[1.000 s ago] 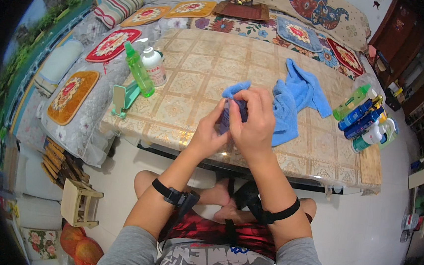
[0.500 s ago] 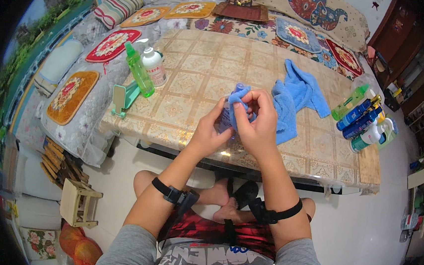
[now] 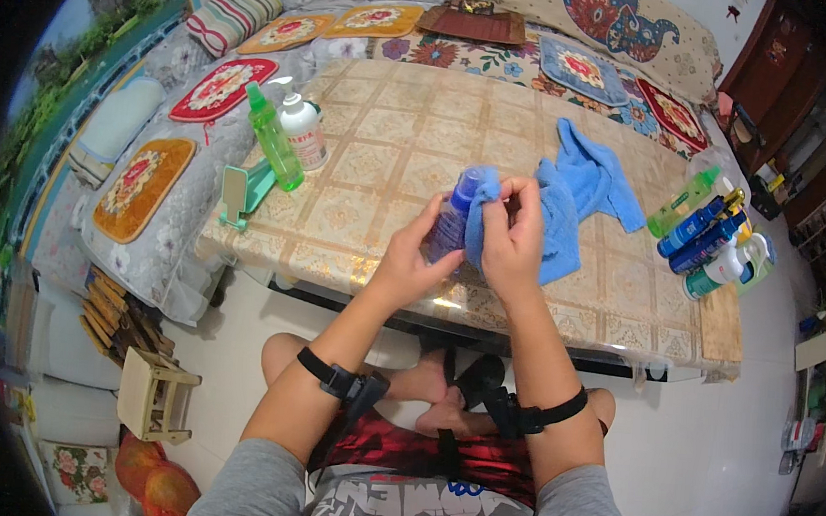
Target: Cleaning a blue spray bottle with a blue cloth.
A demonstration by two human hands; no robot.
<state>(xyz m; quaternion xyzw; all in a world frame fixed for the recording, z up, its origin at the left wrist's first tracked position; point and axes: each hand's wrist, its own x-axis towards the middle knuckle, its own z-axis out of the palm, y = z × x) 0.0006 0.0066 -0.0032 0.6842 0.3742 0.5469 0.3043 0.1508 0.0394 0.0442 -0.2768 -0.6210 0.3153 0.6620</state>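
My left hand (image 3: 408,262) is wrapped around the body of a small purple spray bottle (image 3: 451,224), which stands upright over the near part of the table. My right hand (image 3: 513,242) pinches a corner of a blue cloth (image 3: 560,233) against the bottle's right side, close to its purple top. The rest of the cloth lies rumpled on the table, stretching away to the right and back. My palms and fingers hide part of the bottle's lower half.
A patterned cloth covers the table (image 3: 372,158). At its left stand a green spray bottle (image 3: 275,140), a white pump bottle (image 3: 302,133) and a green phone stand (image 3: 243,194). Several bottles, among them a blue one (image 3: 692,231), crowd the right edge. A wooden stool (image 3: 155,393) stands on the floor.
My right hand has drawn the cloth from the bottle's top toward its right side, uncovering the purple top. My left hand keeps its grip.
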